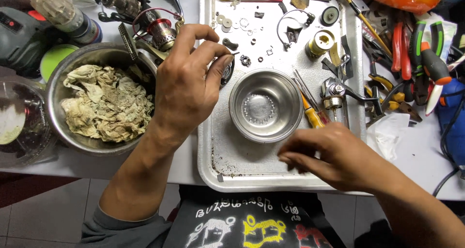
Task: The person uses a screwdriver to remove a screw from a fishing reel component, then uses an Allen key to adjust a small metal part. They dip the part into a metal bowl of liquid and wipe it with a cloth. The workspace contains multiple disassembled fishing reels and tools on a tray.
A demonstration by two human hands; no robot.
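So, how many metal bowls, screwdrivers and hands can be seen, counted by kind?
Metal bowls: 2, a small one on the tray and a large one holding dirty rags.
Screwdrivers: 1, yellow-handled.
Hands: 2, left hand and right hand.
Total: 5.

Small dark pin-like part, thin and short, pinched at fingertip level above the metal tray's left half, round black reel component beneath it, lying near the tray's left edge, partly hidden
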